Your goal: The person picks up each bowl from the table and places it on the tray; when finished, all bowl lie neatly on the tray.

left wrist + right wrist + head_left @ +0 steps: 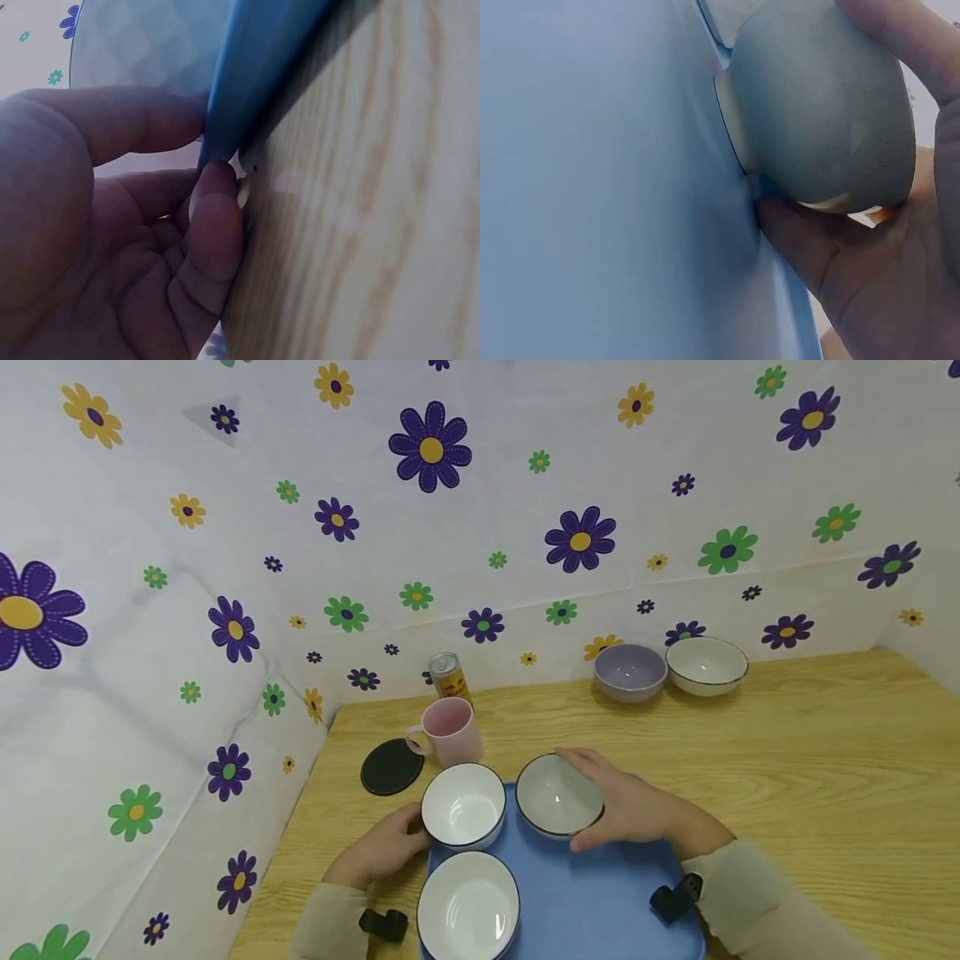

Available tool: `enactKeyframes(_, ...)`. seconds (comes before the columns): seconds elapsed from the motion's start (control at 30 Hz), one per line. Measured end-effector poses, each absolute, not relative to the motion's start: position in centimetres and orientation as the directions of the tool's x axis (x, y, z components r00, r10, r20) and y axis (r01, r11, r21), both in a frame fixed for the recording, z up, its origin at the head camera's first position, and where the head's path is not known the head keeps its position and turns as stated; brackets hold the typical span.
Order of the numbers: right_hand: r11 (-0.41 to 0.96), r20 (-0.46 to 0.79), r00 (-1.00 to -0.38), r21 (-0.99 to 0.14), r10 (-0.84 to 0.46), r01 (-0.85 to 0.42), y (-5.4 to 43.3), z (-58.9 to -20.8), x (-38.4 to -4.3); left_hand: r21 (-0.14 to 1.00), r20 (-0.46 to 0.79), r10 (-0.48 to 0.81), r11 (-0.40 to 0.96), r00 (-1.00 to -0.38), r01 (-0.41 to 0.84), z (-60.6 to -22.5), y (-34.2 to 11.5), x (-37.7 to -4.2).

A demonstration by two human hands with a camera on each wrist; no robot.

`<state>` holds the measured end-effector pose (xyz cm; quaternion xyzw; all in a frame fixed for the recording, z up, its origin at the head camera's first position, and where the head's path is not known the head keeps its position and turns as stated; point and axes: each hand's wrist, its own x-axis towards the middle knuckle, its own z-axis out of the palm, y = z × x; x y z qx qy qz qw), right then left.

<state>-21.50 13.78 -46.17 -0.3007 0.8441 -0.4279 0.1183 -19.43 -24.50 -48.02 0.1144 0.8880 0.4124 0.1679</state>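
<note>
My right hand [628, 803] grips a pale grey-green bowl [558, 793] by its side, thumb near the front rim and fingers round the back. In the right wrist view the foot of that bowl [817, 112] is right at the surface of the blue tray [592, 187]. At the tray's left side, my left hand [384, 843] pinches the rim, as the left wrist view shows with the thumb and curled fingers [217, 225] on the blue edge [225, 97]. Two white bowls with dark rims, one farther [463, 806] and one nearer [468, 906], stand along the tray's left side.
Behind the tray stand a pink mug [453, 735] and a drinks can [447, 678], with a black round coaster [392, 767] to their left. A purple bowl [630, 672] and another white bowl [707, 667] sit at the back of the wooden table [825, 752], against the flowered wall covering [487, 510].
</note>
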Motion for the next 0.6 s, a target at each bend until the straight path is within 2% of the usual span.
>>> enactKeyframes(0.6, 0.495, 0.01, -0.809, -0.786, -0.588, -0.37, 12.94, -46.09, -21.0, 0.769, -0.215, 0.338, 0.637, -0.916, 0.055, -48.15, -24.51, -19.57)
